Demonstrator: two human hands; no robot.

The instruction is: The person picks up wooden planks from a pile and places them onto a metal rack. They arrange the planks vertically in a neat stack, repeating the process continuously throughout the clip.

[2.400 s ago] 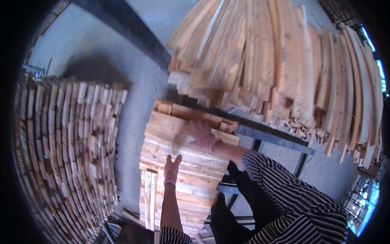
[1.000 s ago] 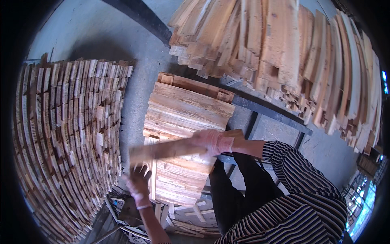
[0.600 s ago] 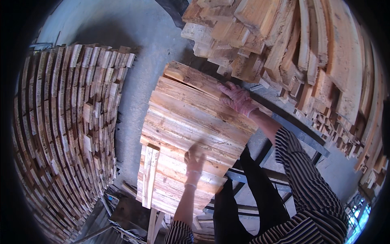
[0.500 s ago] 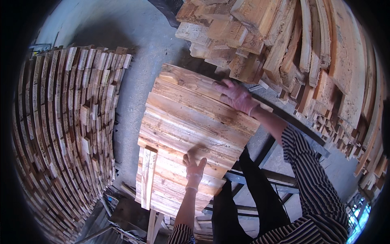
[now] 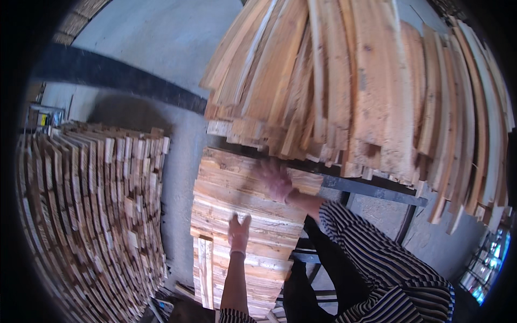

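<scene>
This looks like a woodworking shop or timber store. Long rough-sawn boards are heaped across the upper right, a close-packed stack of wood pieces fills the left side, and planks lie side by side in the lower middle. A dark metal frame stands right of centre, over a bare grey floor.

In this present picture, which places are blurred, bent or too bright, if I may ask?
Head view: the right hand looks smeared; head view: the left wood stack curves with the fisheye distortion; head view: the bluish opening at the lower right glares.
</scene>
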